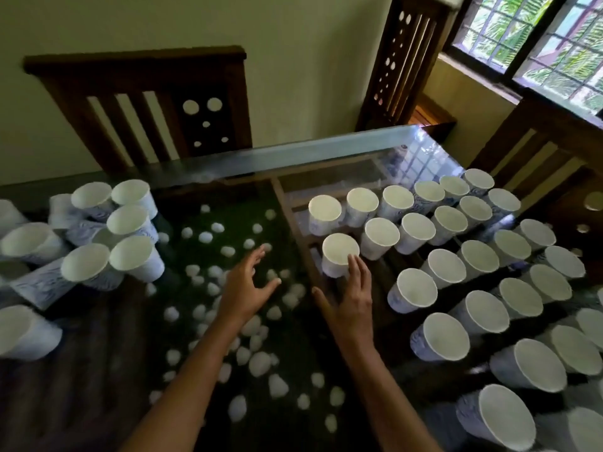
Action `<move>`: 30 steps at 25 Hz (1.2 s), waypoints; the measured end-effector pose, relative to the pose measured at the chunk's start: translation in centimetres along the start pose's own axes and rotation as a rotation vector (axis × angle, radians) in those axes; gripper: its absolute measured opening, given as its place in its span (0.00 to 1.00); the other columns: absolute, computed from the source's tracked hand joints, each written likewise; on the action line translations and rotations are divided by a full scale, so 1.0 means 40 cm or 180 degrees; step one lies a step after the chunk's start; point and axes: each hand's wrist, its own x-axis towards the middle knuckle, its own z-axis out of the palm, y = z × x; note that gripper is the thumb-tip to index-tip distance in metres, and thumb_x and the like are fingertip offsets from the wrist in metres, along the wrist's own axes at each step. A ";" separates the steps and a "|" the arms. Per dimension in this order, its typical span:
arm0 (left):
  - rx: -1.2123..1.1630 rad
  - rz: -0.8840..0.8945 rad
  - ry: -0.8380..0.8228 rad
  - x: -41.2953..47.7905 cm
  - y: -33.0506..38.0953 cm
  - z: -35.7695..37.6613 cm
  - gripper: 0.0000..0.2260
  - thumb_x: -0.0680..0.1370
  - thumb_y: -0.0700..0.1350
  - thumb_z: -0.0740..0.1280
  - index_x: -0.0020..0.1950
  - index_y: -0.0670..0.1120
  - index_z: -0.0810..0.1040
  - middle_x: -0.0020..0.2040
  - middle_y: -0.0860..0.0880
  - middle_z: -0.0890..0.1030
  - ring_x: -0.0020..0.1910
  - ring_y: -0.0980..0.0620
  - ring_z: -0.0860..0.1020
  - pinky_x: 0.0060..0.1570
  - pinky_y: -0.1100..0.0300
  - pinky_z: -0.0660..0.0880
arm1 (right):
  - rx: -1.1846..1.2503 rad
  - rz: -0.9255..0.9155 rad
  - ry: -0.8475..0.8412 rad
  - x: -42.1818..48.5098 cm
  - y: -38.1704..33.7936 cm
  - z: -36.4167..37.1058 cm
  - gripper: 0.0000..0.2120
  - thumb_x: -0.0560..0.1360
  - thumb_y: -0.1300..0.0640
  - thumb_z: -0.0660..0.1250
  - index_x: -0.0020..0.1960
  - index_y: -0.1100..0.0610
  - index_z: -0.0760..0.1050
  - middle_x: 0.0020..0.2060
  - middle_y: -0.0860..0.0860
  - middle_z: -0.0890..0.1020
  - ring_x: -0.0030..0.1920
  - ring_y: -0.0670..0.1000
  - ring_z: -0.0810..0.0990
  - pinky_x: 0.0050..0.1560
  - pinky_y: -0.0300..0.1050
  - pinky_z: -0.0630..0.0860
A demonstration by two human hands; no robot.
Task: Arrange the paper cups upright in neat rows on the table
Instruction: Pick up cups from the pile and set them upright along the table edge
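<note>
**Rows to the right, a loose heap to the left**

One white paper cup (340, 254) stands upright, mouth up, at the left end of the rows, a little right of the middle of the counter. The right hand (350, 301) is spread wide behind it. Its fingers are straight and its fingertips (354, 265) are at the cup's near wall; whether they touch it is hard to tell. The left hand (248, 288) hangs above the glass just left of it, fingers loose and apart, holding nothing.

The rows of cups (447, 336) run diagonally from that cup across the right side, all upright and set close together, reaching the far right corner and the near edge of the view. On the left side sits a heap of cups (130, 223). Several there stand packed against each other, while others near the left edge lie on their sides.

The counter (228, 164) has a clear glass top over a dark wooden frame. White pebbles (259, 363) on a dark bed show through the glass between the two groups, beneath both forearms.

A slatted wooden chair (140, 102) stands against the far edge, a second chair (404, 60) is near the corner, and a third chair (538, 148) is at the right side. Behind them are a pale wall (293, 60) and a barred window (538, 34) with green leaves outside.
</note>
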 end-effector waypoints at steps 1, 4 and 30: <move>0.0043 0.0059 0.0008 -0.047 -0.021 -0.034 0.31 0.70 0.42 0.74 0.70 0.46 0.65 0.68 0.45 0.71 0.67 0.51 0.69 0.64 0.48 0.70 | -0.0037 -0.0026 -0.0099 -0.029 -0.020 -0.003 0.38 0.70 0.53 0.73 0.73 0.58 0.58 0.73 0.55 0.60 0.72 0.53 0.60 0.70 0.45 0.60; 0.0002 0.0097 0.0042 -0.159 -0.071 -0.135 0.31 0.69 0.43 0.74 0.69 0.45 0.67 0.65 0.45 0.73 0.65 0.50 0.71 0.64 0.49 0.71 | 0.0041 -0.0087 -0.0399 -0.107 -0.084 0.008 0.36 0.70 0.51 0.72 0.72 0.55 0.60 0.71 0.51 0.61 0.69 0.47 0.60 0.67 0.38 0.61; 0.1255 -0.0196 0.0781 -0.459 -0.592 -0.874 0.26 0.74 0.42 0.69 0.70 0.42 0.67 0.68 0.42 0.70 0.67 0.45 0.69 0.66 0.52 0.67 | -0.0133 -0.0462 -0.1755 -0.408 -0.573 0.677 0.44 0.65 0.45 0.76 0.73 0.55 0.59 0.71 0.53 0.66 0.70 0.54 0.66 0.66 0.56 0.69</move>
